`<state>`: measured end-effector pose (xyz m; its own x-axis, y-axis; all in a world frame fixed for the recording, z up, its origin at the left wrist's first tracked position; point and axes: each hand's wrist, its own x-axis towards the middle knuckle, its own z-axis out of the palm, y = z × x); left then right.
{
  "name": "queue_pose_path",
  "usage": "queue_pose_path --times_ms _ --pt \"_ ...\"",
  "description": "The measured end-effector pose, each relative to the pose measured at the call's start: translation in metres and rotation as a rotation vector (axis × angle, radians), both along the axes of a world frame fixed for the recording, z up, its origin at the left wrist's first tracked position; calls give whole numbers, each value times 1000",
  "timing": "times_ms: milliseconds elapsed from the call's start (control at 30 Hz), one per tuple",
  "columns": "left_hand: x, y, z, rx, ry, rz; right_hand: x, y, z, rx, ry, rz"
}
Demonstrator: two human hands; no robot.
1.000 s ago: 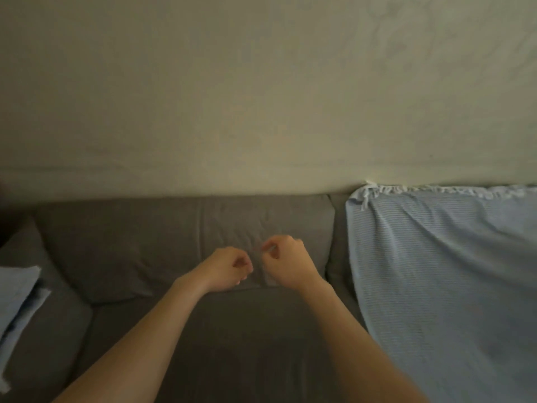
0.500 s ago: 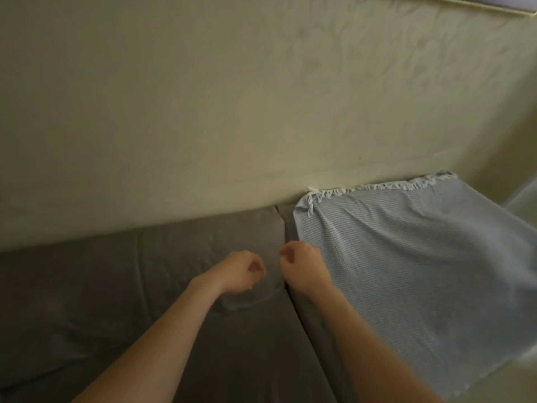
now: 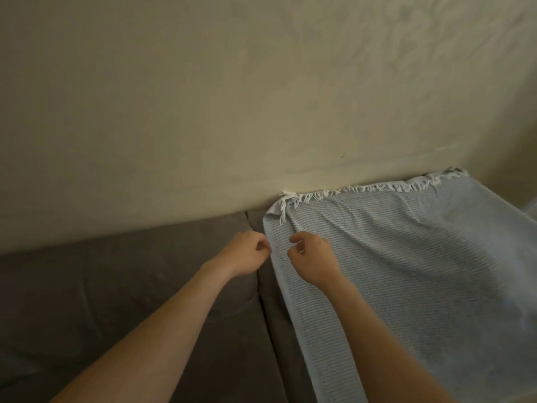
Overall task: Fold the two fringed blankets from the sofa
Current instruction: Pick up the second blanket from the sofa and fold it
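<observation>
A light blue striped blanket (image 3: pixel 421 271) with a white fringe (image 3: pixel 357 191) along its top edge is draped over the right part of the grey sofa (image 3: pixel 130 286). My left hand (image 3: pixel 244 253) hovers over the sofa back, its fingers curled, right at the blanket's left edge; I cannot tell whether it touches the cloth. Just to its right, my right hand (image 3: pixel 312 260) is above the blanket's upper left area with curled fingers and holds nothing. No second blanket is in view.
A plain beige wall (image 3: pixel 232 97) rises right behind the sofa. A seam between two back cushions (image 3: pixel 261 301) runs down beside the blanket's left edge. The sofa's right end drops away at the far right.
The view has swung right along the sofa. Both hands moved right from the bare grey cushion to the blue blanket's left edge. The blue cloth on the sofa's left end has left the view.
</observation>
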<state>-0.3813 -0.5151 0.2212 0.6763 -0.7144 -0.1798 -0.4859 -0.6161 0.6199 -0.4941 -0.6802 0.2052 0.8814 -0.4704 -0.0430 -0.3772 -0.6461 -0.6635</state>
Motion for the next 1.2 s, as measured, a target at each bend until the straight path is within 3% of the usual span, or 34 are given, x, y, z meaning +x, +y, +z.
queue_pose_path --times_ms 200,333,533,967,1100,1200 --pt "0 -114 -30 128 38 64 -17 -146 -40 75 124 48" --pt "15 -161 -50 150 73 138 2 -194 -64 56 159 15" --pt "50 -203 -92 173 33 213 61 -221 -104 -14 157 167" --pt "181 -254 -220 326 29 258 206 -243 -222 -146 354 386" --pt "211 -262 -257 284 -29 327 250 -247 -251 -180 369 473" --pt "226 -267 -282 199 52 450 272 -244 -269 -166 428 538"
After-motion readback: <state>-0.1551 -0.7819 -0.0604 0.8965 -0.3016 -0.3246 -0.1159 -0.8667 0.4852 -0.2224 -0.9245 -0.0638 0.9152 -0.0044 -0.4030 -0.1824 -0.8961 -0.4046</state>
